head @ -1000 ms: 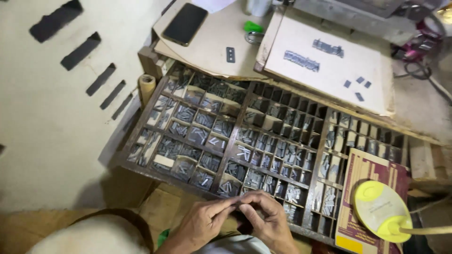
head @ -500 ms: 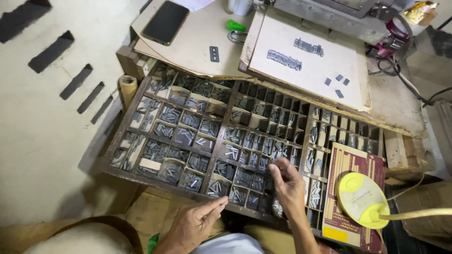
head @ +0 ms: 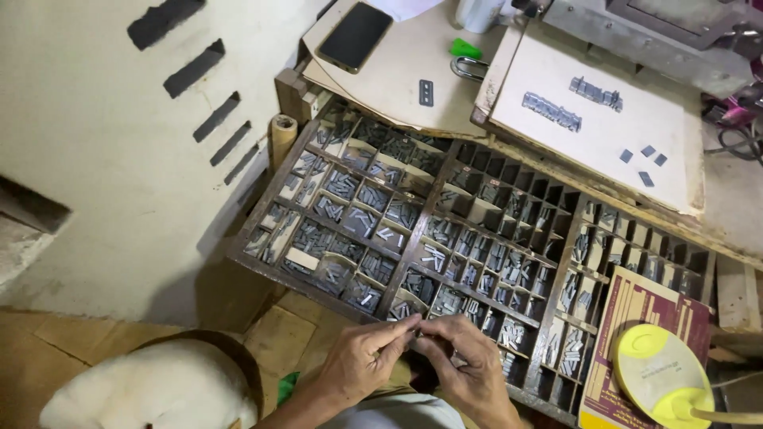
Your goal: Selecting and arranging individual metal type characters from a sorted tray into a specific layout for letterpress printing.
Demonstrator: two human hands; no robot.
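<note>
My left hand (head: 364, 359) and my right hand (head: 465, 361) meet at the near edge of a dark wooden type case (head: 548, 316). Their fingertips pinch one small grey metal type piece (head: 416, 332) between them. The case is split into many small compartments that hold several grey metal type pieces (head: 359, 218). Two short rows of set type (head: 550, 111) lie on a white board (head: 604, 147) behind the case.
A black phone (head: 355, 36) lies on a cardboard sheet (head: 397, 67) at the back left. A yellow round lamp (head: 656, 373) rests on a maroon booklet (head: 636, 310) at the right. A white rounded shape (head: 151, 389) is at the lower left, beside a wall (head: 95, 183).
My right hand has drawn back from the case's compartments to its near edge. It has joined my left hand, and both now pinch a small type piece.
</note>
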